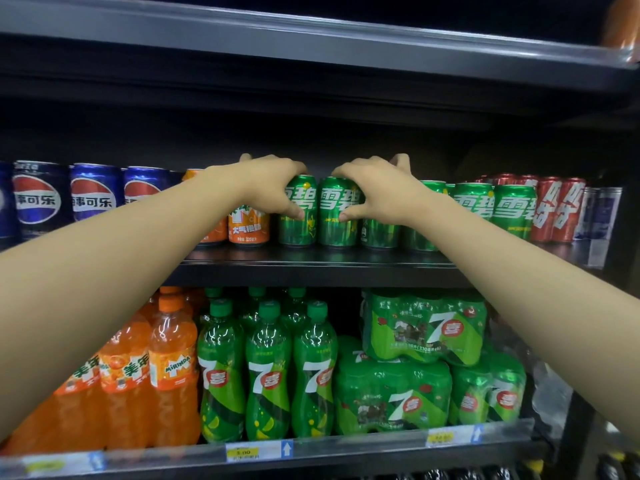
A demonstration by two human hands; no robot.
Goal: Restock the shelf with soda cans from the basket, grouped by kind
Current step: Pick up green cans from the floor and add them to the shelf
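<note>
Two green cans, one per hand, upright on middle shelf (311, 263). Left hand (268, 183) grips left green can (298, 216), right hand (377, 192) grips right green can (337, 214), touching, labels forward. Orange can (248, 226) just left, green row (491, 209) right: likely closing gap, same kind together. Basket unseen.

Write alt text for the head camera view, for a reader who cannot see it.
Both hands grip green cans on the middle shelf: left hand on one can, right hand on its neighbour. Orange cans and blue cans stand left, red cans right.
</note>
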